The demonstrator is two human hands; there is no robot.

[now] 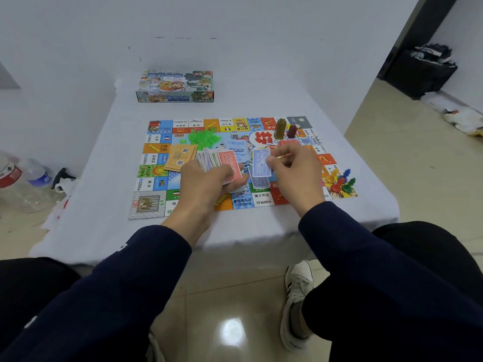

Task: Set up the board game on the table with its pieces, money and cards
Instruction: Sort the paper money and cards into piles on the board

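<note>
1. Left hand (206, 176): you grip the fanned stack of money (222, 163), pink note uppermost, over the middle of the board (154, 178).
2. Right hand (292, 165): you pinch a single blue note (261, 160), long axis running 12 to 6.
3. Blue pile (260, 182): lies on the board just at 6 o'clock of the pinched note, nearer your right hand; likely drop point.
4. Game box (175, 86): far at 12 o'clock, shut.
5. Pawns (339, 180): at 3 o'clock.
</note>
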